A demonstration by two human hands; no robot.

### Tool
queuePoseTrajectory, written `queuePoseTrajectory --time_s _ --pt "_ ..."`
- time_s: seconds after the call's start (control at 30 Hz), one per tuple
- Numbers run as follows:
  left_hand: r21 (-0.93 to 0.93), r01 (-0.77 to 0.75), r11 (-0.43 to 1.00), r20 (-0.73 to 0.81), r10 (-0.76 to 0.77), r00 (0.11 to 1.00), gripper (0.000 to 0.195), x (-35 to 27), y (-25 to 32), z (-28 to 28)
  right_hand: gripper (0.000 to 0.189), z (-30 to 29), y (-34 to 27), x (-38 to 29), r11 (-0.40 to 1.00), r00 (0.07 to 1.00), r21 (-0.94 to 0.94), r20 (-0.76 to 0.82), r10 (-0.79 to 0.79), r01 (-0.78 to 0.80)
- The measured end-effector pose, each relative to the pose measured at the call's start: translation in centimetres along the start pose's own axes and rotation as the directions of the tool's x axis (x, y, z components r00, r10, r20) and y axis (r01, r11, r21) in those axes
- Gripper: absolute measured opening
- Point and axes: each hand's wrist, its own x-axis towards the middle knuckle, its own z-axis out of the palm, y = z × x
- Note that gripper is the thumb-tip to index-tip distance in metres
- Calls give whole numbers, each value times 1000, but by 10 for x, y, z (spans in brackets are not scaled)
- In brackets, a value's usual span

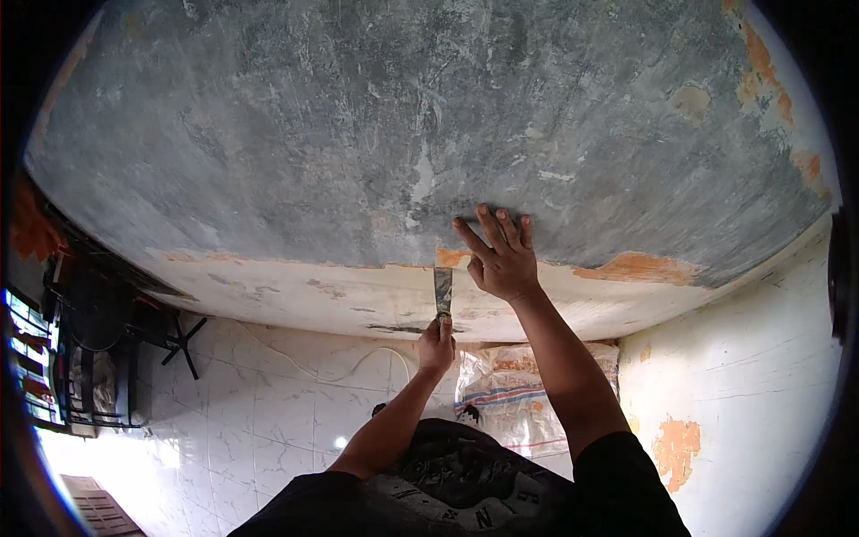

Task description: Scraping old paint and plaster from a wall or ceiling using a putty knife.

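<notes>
My left hand grips the handle of a scraper, whose metal blade points up the wall. The blade tip meets the ragged border between the bare grey wall and the cream paint below it. Right above the tip, an orange patch of underlying paint shows. Against the grey surface, to the right of the blade, my right hand rests with fingers spread and holds nothing. Most of the scraper's handle is hidden inside my left fist.
A woven plastic sheet with debris lies at the wall's foot. A pale cable curves over the white tiled floor. Dark furniture with metal legs stands at left. The adjoining wall closes the right side.
</notes>
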Motion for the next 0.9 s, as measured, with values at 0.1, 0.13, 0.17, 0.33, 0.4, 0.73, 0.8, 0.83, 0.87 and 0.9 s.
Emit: queuePoseTrajectory --time_s 0.1,0.13,0.17,0.33,0.4,0.73,0.8,0.83,0.87,0.9 --pt "93 -52 994 -14 53 999 34 1 -4 -3 62 -1 0 0 999 1000 -35 12 -26 26" --pt "93 -49 994 -13 50 999 34 2 -5 -3 62 -1 1 -1 999 1000 -35 15 -25 25" --pt "134 -37 990 -33 42 999 36 2 -5 -3 62 -1 1 -1 999 1000 -26 14 -24 25" --pt "240 -76 968 -57 92 994 32 8 -20 -8 60 -3 -1 1 1000 999 -11 24 -25 25" --pt "242 -164 956 -49 181 982 32 11 -24 -10 60 -3 -1 1 1000 999 -12 31 -22 22" --pt "504 -234 831 -54 300 952 33 15 -26 -18 59 -1 -2 0 1000 1000 -13 18 -9 9" --pt "412 -54 910 -63 87 994 36 9 -15 -15 60 0 -2 -1 1000 999 3 31 22 -22" --pt "413 -54 909 -63 87 994 36 8 -13 -15 60 0 -2 -2 1000 999 3 31 23 -23" --pt "355 -45 934 -52 68 996 35 7 -10 -14 61 -1 -1 -2 1000 999 -4 32 13 -13" --pt "297 -35 954 -46 51 998 34 6 -6 -15 61 -1 -2 -1 1000 1000 -7 30 2 -2"
